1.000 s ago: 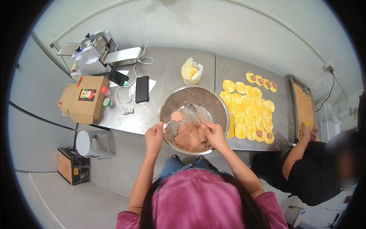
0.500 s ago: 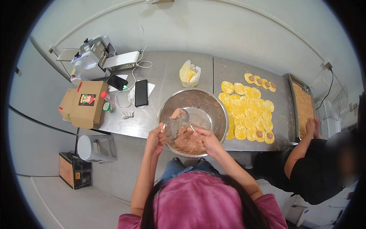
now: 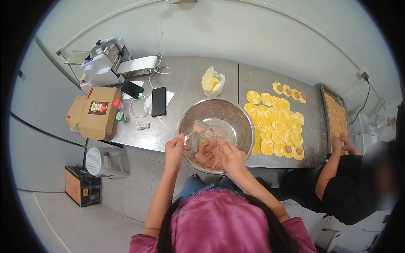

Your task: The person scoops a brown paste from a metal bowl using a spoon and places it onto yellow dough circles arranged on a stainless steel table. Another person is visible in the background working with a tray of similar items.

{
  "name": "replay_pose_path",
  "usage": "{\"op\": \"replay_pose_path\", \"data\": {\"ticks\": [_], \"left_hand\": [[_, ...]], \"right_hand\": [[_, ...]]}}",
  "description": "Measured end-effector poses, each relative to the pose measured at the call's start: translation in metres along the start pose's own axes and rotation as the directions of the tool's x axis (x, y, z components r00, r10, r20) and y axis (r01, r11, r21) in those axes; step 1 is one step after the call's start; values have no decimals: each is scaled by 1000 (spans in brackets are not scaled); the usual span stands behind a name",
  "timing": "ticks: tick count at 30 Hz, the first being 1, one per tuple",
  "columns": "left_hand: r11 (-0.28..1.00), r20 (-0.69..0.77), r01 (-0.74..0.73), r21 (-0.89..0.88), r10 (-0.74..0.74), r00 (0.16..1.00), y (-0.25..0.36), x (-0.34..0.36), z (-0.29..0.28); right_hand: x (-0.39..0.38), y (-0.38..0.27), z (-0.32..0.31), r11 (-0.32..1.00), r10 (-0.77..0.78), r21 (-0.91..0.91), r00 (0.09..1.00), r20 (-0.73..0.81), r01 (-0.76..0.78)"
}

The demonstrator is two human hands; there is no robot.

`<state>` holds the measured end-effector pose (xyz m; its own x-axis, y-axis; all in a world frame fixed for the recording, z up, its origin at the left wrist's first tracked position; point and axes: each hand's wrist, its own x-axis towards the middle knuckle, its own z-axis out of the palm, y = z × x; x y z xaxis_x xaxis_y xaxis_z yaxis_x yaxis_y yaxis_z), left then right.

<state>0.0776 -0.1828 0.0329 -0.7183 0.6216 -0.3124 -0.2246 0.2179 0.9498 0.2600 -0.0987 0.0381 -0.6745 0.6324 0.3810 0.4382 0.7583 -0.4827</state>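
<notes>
A wide steel mixing bowl (image 3: 240, 122) stands at the table's front edge in front of me. Pinkish-brown meat paste (image 3: 209, 157) is heaped on its near side and smeared on its wall. My left hand (image 3: 174, 148) is closed on the handle of a metal spoon at the left rim. My right hand (image 3: 233, 156) grips a second spoon (image 3: 205, 125) over the paste. A small lump of paste (image 3: 197, 128) sits where the spoons meet; which one bears it I cannot tell. Right of the bowl lie overlapping yellow round wrappers (image 3: 272, 122), a few topped with paste.
A tray (image 3: 325, 95) of small tan pieces lies at the right, with a co-worker's hands (image 3: 344, 143) at it. Behind the bowl stands a plastic bag (image 3: 212, 81). Phones (image 3: 158, 102), a cardboard box (image 3: 98, 110) and a slicer-like machine (image 3: 101, 67) are left; a stool (image 3: 103, 162) stands below.
My right hand has turned and moved slightly right and down, its spoon now steeper. Both spoons stay over the paste. The co-worker's hands have shifted down and left.
</notes>
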Motion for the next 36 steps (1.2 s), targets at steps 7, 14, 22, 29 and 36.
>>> {"op": "replay_pose_path", "data": {"ticks": [7, 14, 22, 29, 36], "left_hand": [[998, 41, -17, 67, 15, 999, 4, -2, -2], [993, 24, -25, 113, 22, 999, 2, 0, -1], [998, 83, -33, 45, 29, 996, 6, -4, 7], [992, 95, -119, -49, 123, 988, -5, -8, 10], [987, 97, -153, -57, 158, 983, -12, -7, 5]], "right_hand": [[-7, 8, -7, 916, -147, -369, 988, 51, 155], [-6, 12, -18, 895, -109, -421, 987, 116, 148], [-13, 25, 10, 839, -222, -505, 975, 24, 203], [-14, 27, 7, 826, -196, -520, 976, 93, 215], [-11, 29, 8, 954, -30, -293, 995, 97, 57]]}}
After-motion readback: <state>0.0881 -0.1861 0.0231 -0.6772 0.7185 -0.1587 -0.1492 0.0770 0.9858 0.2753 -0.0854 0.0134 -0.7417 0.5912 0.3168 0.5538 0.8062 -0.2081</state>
